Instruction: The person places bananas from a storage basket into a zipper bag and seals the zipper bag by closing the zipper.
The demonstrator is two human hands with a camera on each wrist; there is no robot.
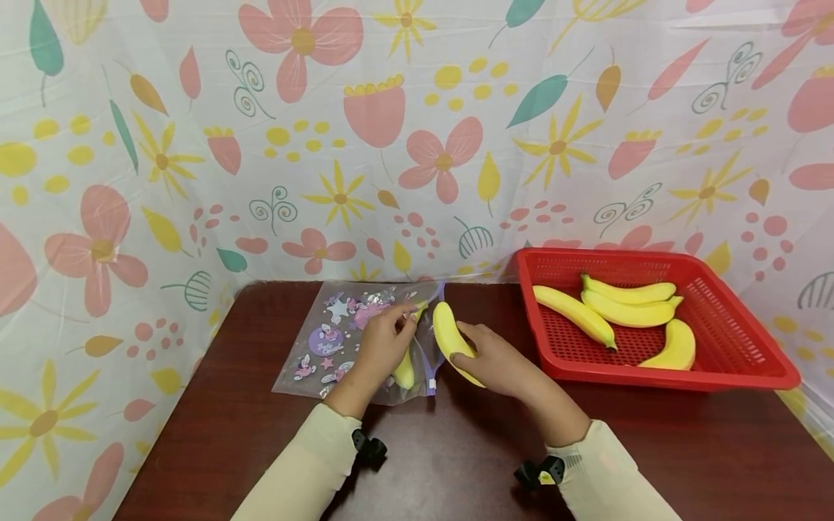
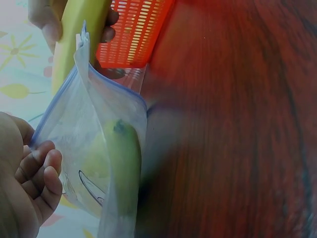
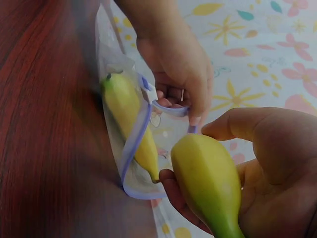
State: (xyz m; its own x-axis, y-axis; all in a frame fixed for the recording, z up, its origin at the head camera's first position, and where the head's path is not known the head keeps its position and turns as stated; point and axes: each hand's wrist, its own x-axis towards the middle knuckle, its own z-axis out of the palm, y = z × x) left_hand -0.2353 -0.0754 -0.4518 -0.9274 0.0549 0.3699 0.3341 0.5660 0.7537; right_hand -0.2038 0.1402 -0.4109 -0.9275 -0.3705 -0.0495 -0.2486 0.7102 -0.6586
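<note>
cream sleeves (image 1: 302, 463), black wrist cameras (image 1: 371, 450)

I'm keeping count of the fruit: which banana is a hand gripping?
The yellow banana in the right hand, held just outside the clear bag. That grip sets it apart: the other bananas lie in the red basket or inside the bag.

bag (image 1: 345, 347): glossy plastic | held banana (image 1: 447, 333): smooth | basket (image 1: 638, 373): plastic | table (image 1: 449, 456): glossy wood | backdrop (image 1: 417, 202): cloth

Curved yellow bananas (image 1: 573, 315) have greenish tips (image 3: 107, 82). Clear plastic zip bag (image 1: 326, 340): purple seal (image 3: 133, 139), pink/purple cartoon print (white slider (image 3: 150, 92)). Red plastic lattice basket (image 1: 651, 377). Dark red-brown wood-grain table (image 1: 443, 470). White cloth backdrop (image 1: 417, 206), pink/yellow/teal florals.
</note>
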